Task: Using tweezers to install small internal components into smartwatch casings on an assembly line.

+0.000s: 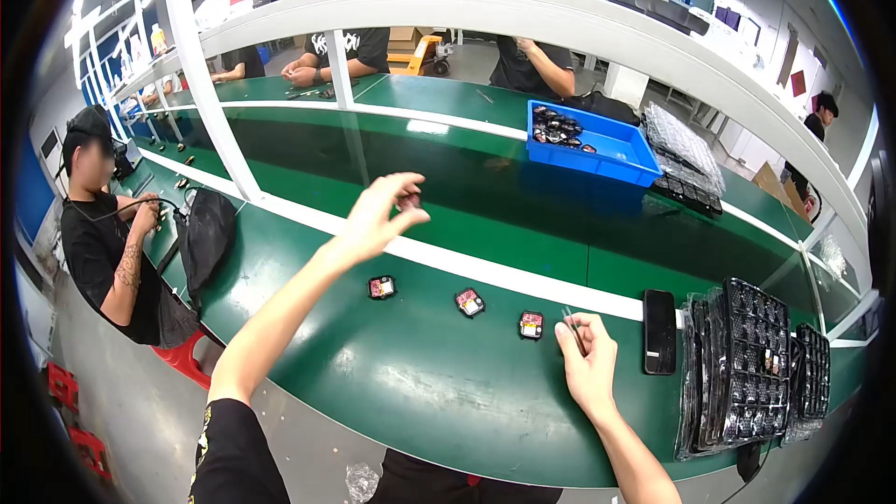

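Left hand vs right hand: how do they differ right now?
The left hand appears to hold a small reddish piece, mostly hidden by its fingers; the right hand grips slim tweezers.
The left hand's arm stretches far forward; the right hand's arm reaches less far, ending beside the rightmost square module.
Both hands are bare.

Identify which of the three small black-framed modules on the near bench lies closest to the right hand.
The rightmost module, just left of the right hand; the middle module and the leftmost module lie farther off.
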### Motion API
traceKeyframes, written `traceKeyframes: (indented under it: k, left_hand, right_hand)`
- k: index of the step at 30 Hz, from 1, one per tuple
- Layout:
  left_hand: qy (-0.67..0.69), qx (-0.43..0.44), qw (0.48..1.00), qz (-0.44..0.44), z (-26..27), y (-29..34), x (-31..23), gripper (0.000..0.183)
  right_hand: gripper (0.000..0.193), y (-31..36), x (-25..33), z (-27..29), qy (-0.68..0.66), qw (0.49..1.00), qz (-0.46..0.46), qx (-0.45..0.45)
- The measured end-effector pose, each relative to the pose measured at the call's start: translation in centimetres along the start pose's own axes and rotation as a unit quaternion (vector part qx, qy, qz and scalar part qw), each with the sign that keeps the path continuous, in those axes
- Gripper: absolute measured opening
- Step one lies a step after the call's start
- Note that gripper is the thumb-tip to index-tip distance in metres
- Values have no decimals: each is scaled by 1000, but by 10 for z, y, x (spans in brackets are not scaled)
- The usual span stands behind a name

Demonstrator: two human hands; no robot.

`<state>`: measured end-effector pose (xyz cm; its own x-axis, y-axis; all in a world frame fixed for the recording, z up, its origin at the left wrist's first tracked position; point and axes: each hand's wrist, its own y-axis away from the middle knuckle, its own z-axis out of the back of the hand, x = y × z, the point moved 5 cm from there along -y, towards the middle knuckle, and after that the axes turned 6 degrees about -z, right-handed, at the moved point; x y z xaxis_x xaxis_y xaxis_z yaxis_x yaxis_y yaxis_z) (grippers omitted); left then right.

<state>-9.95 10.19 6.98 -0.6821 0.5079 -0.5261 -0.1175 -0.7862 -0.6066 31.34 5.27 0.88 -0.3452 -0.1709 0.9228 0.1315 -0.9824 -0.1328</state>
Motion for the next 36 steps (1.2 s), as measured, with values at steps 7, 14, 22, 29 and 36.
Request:
traceKeyframes:
  k: [7,14,22,29,36]
  left_hand:
    - [155,328,928,-87,-126,84,-179,65]
    - [187,309,930,-73,-133,82,-168,76]
    - [134,306,939,-85,-133,90,-163,72]
    - [90,291,948,-97,-127,87,-159,61]
    - [113,300,939,-127,-127,86,-154,54]
  right_hand:
    - [21,3,-8,0,-78,997,-15,25]
    - [26,27,-9,14,-73,992,-84,51]
    - [25,24,-4,12,-8,998,-25,49]
    - [24,29,1,6,-75,990,-78,89]
    - [14,32,1,12,-81,990,-68,92]
